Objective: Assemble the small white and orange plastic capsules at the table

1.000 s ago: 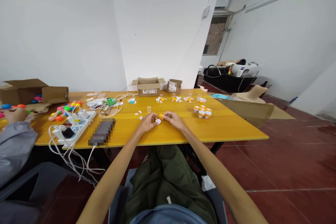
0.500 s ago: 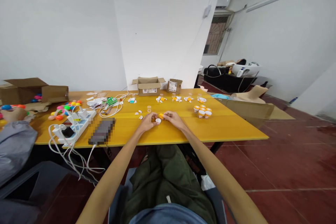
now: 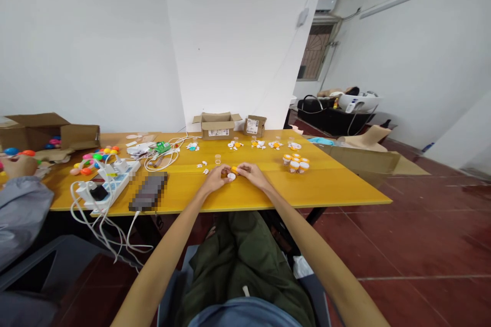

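Observation:
Both my hands rest on the yellow table [image 3: 326, 184] near its middle. My left hand [image 3: 215, 179] is curled, its fingertips at a small white cap [image 3: 231, 177]. My right hand [image 3: 249, 173] pinches a small orange piece [image 3: 234, 169] right beside that cap. The two hands almost touch. A small clear cup [image 3: 218, 159] stands just beyond them, with tiny white bits [image 3: 202, 166] to its left.
A cluster of orange-and-white pots [image 3: 295, 162] stands to the right. Two cardboard boxes [image 3: 217, 126] sit at the far edge. A power strip [image 3: 111, 180] with white cables, a dark flat device [image 3: 149, 192] and coloured balls [image 3: 95, 157] lie left.
My hands have hardly moved; the right hand has shifted slightly towards the left one.

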Demonstrator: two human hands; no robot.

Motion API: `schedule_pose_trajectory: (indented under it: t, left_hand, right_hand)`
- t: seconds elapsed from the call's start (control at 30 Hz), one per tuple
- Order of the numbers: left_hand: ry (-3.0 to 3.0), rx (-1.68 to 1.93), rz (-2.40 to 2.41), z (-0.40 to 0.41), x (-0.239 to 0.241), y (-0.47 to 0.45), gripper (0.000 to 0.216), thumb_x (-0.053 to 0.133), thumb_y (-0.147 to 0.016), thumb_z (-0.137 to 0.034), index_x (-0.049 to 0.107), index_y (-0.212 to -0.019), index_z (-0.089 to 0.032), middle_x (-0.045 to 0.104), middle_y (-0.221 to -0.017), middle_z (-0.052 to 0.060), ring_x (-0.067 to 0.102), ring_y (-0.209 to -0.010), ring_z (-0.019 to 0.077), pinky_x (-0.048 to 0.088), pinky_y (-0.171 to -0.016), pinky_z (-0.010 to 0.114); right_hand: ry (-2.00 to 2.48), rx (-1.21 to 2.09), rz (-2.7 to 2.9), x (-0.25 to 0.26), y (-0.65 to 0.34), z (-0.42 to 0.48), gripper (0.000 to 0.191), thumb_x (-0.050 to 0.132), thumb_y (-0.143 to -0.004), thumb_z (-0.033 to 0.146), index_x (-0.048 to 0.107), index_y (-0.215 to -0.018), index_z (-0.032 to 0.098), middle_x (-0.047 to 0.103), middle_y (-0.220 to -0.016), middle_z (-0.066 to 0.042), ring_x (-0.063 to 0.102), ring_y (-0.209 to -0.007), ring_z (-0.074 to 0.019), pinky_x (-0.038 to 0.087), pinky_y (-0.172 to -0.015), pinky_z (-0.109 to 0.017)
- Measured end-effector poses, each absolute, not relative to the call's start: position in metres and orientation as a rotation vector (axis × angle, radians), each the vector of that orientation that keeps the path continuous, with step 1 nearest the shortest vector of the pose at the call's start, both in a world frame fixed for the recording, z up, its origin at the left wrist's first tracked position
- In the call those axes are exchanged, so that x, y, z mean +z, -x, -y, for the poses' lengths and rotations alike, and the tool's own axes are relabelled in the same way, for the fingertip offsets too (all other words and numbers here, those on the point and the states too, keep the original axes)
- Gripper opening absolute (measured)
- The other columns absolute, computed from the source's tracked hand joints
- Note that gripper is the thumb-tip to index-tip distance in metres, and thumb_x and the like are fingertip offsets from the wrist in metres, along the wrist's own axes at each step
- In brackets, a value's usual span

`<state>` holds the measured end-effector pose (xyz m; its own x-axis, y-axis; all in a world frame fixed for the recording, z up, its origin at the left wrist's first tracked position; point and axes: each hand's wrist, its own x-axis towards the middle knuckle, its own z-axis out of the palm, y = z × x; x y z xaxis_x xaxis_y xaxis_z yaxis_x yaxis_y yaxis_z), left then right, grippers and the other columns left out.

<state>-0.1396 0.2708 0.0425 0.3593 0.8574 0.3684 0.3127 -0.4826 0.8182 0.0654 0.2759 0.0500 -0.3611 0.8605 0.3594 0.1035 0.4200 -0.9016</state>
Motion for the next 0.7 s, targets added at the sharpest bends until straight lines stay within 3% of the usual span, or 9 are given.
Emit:
schedule_pose_trajectory:
  t: [0.17, 0.7]
  left_hand:
    - [-1.967, 1.077, -1.034, -0.266, 0.049, 0.137, 0.03, 0.077, -0.072, -0.028, 0.068, -0.1, -0.021, 0.073, -0.091, 0.003, 0.066, -0.086, 0.0193, 0.053, -0.086, 0.034]
    - [-1.94, 1.077, -1.048, -0.266, 0.05, 0.135, 0.03, 0.077, -0.07, -0.024, 0.066, -0.098, -0.021, 0.073, -0.094, 0.003, 0.068, -0.092, 0.0206, 0.054, -0.092, 0.037]
  right_hand:
    - [0.852, 0.905, 1.86, 0.054, -0.063, -0.273, 0.035, 0.066, -0.082, 0.056, 0.074, -0.084, 0.022, 0.076, -0.086, -0.003, 0.067, -0.085, -0.0218, 0.052, -0.081, -0.034]
    - [0.856, 0.857, 1.904, 0.057, -0.06, -0.267, 0.035, 0.064, -0.085, 0.055, 0.078, -0.085, 0.023, 0.078, -0.088, -0.004, 0.069, -0.087, -0.0241, 0.053, -0.081, -0.035]
